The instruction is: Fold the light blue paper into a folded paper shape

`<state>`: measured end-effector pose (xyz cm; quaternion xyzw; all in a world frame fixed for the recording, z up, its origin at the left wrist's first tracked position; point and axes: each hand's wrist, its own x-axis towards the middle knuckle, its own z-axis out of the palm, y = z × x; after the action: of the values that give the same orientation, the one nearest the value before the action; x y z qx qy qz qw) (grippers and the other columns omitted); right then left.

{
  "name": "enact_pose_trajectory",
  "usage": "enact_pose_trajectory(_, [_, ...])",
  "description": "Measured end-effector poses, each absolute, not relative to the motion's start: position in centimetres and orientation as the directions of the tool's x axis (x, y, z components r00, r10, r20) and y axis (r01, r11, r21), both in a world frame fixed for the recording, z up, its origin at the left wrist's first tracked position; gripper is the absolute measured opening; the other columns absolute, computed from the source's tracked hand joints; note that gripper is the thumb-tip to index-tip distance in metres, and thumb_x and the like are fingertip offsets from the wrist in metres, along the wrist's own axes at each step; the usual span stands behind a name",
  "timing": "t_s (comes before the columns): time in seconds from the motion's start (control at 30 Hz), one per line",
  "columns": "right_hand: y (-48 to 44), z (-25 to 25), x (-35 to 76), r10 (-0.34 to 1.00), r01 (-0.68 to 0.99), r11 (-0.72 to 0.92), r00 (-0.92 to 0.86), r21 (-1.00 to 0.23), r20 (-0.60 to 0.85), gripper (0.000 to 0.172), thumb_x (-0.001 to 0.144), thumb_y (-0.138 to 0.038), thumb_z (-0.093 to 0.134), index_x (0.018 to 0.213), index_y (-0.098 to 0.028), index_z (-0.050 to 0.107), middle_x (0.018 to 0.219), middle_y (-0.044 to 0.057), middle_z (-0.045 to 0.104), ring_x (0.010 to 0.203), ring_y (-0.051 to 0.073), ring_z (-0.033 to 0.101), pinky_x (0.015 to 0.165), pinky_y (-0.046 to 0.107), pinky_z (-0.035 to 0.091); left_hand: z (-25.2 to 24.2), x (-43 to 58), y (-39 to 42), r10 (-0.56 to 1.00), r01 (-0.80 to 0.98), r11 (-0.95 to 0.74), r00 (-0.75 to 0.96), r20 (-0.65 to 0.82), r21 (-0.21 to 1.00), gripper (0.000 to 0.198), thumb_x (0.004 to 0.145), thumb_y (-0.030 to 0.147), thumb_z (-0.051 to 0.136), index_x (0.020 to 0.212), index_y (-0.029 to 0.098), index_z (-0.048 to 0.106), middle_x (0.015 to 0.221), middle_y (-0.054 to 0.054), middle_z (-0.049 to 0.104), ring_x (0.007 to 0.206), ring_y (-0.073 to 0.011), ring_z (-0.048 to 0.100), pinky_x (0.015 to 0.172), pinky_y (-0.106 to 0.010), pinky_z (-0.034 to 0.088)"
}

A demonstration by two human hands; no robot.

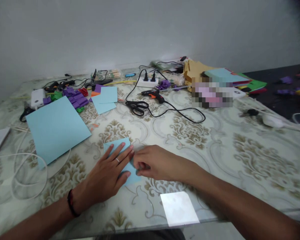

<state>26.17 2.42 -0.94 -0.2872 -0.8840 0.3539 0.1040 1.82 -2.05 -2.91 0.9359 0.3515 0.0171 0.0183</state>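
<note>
A small light blue paper (133,178) lies on the patterned tablecloth in front of me. My left hand (110,171), with a ring and a dark bracelet, lies flat on it, fingers spread. At the paper's right edge is my right hand (153,163), its fingers curled; whether they pinch the paper edge or something else is hidden. A white square sheet (179,208) rests near the table's front edge. To the left sits a large light blue sheet (57,128), and smaller blue pieces (105,96) lie further back.
A black glue gun (153,95) with a looping cord and black scissors (137,107) lie mid-table. Behind them is a white power strip (146,82). Purple crepe pieces (75,97) are at back left, coloured sheets (225,76) at back right, a white cable (46,173) at left.
</note>
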Motion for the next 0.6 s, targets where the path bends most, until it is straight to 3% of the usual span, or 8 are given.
enact_pose_trajectory(0.2, [3.0, -1.4, 25.9, 0.658, 0.444, 0.510, -0.753, -0.737, 0.001, 0.022, 0.079, -0.002, 0.075, 0.074, -0.018, 0.061, 0.072, -0.006, 0.059, 0.066, 0.010, 0.052, 0.064, 0.023, 0.034, -3.0, 1.9, -2.2, 0.671, 0.670, -0.741, 0.741, 0.028, 0.043, 0.061, 0.108, 0.032, 0.043, 0.165, 0.017, 0.029, 0.174, -0.004, 0.026, 0.162, -0.0281, 0.017, 0.130, -0.051, 0.017])
enact_pose_trajectory(0.6, [3.7, -2.2, 25.1, 0.792, 0.528, 0.437, -0.610, -0.728, 0.033, 0.020, 0.085, -0.011, 0.074, 0.073, -0.018, 0.060, 0.073, -0.003, 0.063, 0.064, 0.011, 0.052, 0.064, 0.024, 0.034, -3.4, 1.8, -2.3, 0.676, 0.673, -0.737, 0.733, 0.077, 0.068, 0.061, 0.107, 0.033, 0.045, 0.163, 0.014, 0.032, 0.171, -0.009, 0.032, 0.161, -0.0284, 0.022, 0.131, -0.051, 0.017])
